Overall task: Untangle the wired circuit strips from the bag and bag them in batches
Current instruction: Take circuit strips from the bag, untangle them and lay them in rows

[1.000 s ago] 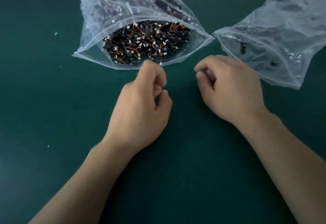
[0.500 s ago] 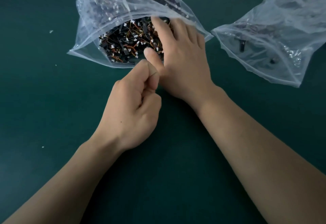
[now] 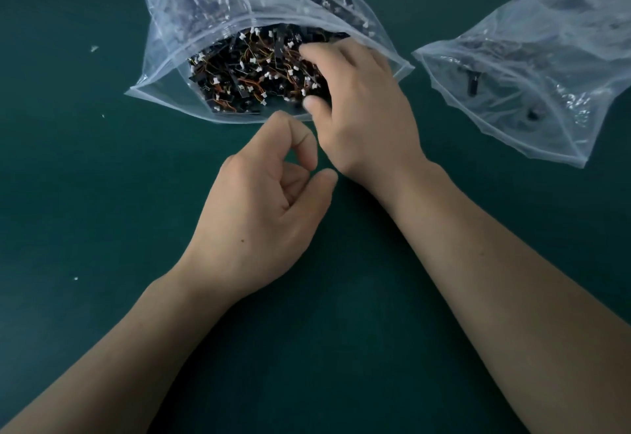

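Head view: right hand [image 3: 362, 109] digs into tangled strips [image 3: 246, 71] inside the open bag [image 3: 164, 58], grip unclear; left hand [image 3: 266, 208] hovers loosely curled, empty. Next probably needs pinching one cluster, lifting slowly

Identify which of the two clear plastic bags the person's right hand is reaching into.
The full bag on the left, packed with wired circuit strips: the right hand is in its open mouth. The other bag, to the right, is nearly empty.
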Demonstrator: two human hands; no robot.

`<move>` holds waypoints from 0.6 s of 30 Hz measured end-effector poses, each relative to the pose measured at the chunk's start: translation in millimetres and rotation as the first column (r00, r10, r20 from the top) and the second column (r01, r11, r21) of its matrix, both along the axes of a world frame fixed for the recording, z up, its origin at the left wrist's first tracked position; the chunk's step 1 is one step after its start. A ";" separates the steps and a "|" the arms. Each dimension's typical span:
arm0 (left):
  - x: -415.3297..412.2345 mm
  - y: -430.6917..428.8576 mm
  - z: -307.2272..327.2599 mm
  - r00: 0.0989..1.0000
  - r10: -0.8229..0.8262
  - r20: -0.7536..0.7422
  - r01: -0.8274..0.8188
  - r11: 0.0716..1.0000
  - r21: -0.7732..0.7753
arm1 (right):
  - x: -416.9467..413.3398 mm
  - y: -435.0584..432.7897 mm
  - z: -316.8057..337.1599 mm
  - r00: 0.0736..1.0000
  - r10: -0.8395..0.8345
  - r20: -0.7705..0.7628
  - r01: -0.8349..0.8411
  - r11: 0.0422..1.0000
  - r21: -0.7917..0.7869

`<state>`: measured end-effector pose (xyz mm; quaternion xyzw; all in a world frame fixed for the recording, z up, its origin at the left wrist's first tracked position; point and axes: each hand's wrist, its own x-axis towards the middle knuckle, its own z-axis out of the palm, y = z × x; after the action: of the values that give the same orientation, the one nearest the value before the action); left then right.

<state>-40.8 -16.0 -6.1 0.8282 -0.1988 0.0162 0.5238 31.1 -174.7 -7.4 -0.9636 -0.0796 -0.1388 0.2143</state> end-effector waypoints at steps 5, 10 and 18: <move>2.9 0.9 -0.7 1.000 -0.019 -0.014 0.019 1.000 -0.022 | 0.6 -5.6 0.8 0.999 -0.013 0.035 0.009 0.995 0.099; 3.1 3.1 -1.5 0.999 -0.039 0.024 0.038 0.999 0.006 | -1.6 -8.6 2.6 0.991 -0.010 0.135 -0.015 0.983 0.185; 2.4 3.2 -1.5 0.994 -0.026 0.102 0.019 0.997 0.071 | -6.6 -4.3 5.4 0.957 -0.005 0.290 -0.062 0.974 0.219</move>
<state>-38.4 -12.8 -7.6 0.8417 -0.2354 0.0461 0.4838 24.5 -179.0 -2.0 -0.9010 -0.1077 -0.2832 0.3105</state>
